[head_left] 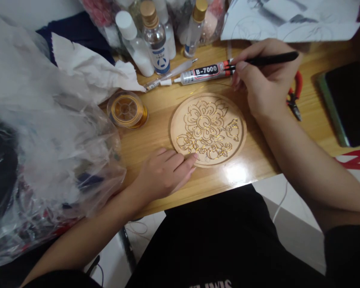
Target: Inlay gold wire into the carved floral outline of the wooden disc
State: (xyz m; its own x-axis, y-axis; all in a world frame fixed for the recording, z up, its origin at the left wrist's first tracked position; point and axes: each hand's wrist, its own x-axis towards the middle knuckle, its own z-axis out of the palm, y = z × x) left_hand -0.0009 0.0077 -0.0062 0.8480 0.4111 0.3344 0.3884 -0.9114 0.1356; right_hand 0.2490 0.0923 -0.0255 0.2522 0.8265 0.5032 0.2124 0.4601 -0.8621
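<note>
Wooden disc [209, 130] flat on table [151, 142]; left fingers [186, 164] touching edge, grip unclear; right fingers [248, 73] clasping slim black tool [276, 58].

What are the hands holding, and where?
The right hand pinches a slim black tool near its tip; the left hand touches the round board.

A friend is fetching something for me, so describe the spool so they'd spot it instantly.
On the wooden table, find the round wooden disc. Left of it in the picture, just below crumpled white paper, lies the spool, the only thing wound with gold wire.
</note>
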